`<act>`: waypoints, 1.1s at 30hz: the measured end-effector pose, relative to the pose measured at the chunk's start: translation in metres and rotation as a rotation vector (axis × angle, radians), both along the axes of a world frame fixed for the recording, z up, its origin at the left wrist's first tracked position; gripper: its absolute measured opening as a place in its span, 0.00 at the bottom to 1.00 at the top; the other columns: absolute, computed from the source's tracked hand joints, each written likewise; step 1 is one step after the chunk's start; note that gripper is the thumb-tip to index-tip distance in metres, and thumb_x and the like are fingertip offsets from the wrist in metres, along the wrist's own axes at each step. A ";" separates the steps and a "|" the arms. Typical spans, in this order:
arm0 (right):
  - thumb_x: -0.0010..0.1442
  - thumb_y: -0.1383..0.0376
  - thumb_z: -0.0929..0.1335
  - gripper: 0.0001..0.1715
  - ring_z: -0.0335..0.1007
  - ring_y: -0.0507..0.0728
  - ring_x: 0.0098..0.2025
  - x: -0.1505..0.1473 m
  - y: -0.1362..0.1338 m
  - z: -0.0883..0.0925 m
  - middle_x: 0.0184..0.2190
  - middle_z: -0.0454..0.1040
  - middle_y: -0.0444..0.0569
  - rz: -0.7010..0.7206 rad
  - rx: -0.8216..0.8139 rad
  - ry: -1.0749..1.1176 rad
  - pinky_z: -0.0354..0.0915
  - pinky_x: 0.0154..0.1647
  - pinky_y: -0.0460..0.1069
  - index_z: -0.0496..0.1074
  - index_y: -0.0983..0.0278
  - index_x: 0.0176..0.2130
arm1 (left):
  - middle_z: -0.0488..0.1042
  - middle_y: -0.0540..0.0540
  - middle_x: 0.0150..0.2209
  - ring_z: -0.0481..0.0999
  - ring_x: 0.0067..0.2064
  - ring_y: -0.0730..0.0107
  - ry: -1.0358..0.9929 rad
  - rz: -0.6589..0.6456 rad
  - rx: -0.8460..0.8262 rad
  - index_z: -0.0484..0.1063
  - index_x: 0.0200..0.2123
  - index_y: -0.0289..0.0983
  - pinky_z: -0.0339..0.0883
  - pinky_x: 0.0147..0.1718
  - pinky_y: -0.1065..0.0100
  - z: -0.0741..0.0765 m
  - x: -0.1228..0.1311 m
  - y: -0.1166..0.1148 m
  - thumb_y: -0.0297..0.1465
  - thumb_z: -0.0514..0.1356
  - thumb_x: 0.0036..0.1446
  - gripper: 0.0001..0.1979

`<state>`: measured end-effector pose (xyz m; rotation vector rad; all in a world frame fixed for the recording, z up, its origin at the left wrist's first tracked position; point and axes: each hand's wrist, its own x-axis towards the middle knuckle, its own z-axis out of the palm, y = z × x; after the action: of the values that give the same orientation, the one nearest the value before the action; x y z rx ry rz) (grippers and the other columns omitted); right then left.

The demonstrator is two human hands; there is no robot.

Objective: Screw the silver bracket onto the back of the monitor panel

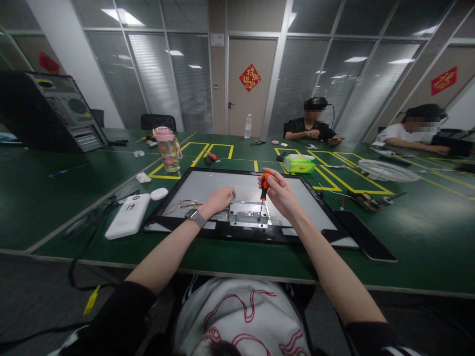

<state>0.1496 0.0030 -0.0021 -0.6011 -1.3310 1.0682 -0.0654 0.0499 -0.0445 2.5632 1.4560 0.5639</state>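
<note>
My right hand is closed around the orange-and-black handle of a screwdriver. The screwdriver stands almost upright, its shaft reaching down to the right part of a silver metal bracket. This bracket sits near the front edge of a flat display panel with a black frame, lying with a pale grey side up. At the bracket's upper left corner is my left hand, its fingers curled in; what is under the fingertips is hidden. A watch is on my left wrist. Thin wires lie on the panel to the left.
Left of the panel are a white power bank, a white oval case and a pink-lided bottle. A black phone lies to the right. Beyond stand a green tissue pack and a computer case. Two people sit across the table.
</note>
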 end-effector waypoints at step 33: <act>0.54 0.50 0.71 0.16 0.70 0.53 0.32 0.001 0.001 0.000 0.29 0.71 0.43 -0.034 0.040 -0.017 0.70 0.40 0.51 0.71 0.58 0.36 | 0.78 0.43 0.41 0.76 0.42 0.61 0.001 0.005 0.009 0.75 0.41 0.37 0.68 0.42 0.65 -0.002 -0.001 0.001 0.27 0.48 0.62 0.15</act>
<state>0.1509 0.0037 -0.0020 -0.6022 -1.3493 1.0085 -0.0663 0.0513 -0.0467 2.5678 1.4643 0.5706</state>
